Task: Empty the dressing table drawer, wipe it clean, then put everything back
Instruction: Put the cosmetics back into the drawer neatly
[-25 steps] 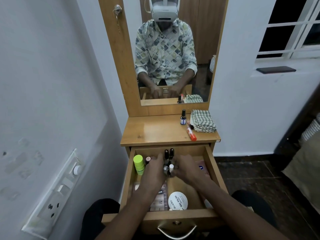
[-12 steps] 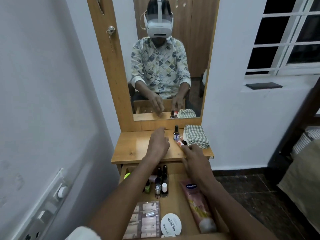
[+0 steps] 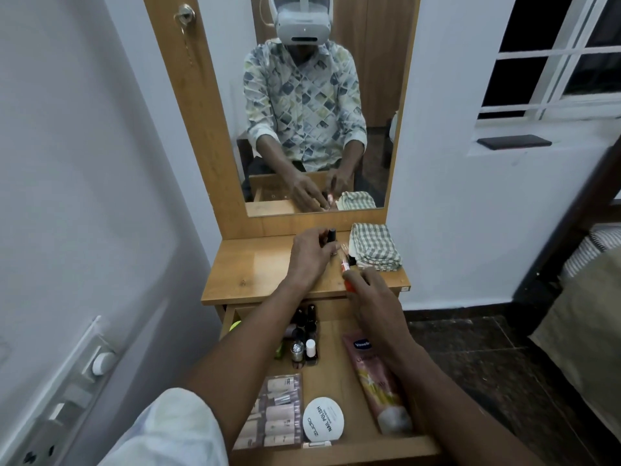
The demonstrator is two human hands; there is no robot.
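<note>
Wooden dressing-table top (image 3: 255, 267) under white walls (image 3: 84, 163), left hand (image 3: 309, 255) around a small bottle (image 3: 332, 235), right hand (image 3: 374, 297) around an orange-tipped tube (image 3: 345, 265).

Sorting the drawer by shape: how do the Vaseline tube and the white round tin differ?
The Vaseline tube is long and pink; the tin is round, flat and white. The tube lies along the right side, the tin near the front. Both lie in the open drawer.

Single head-worn wide-angle view, pitched forward and down. It sits close over the dressing table top (image 3: 255, 267), with the open drawer (image 3: 331, 381) directly below the lens. The mirror (image 3: 302, 129) dead ahead faces the camera and reflects the headset (image 3: 304, 23) plus the same tabletop strip from the opposite side.
</note>
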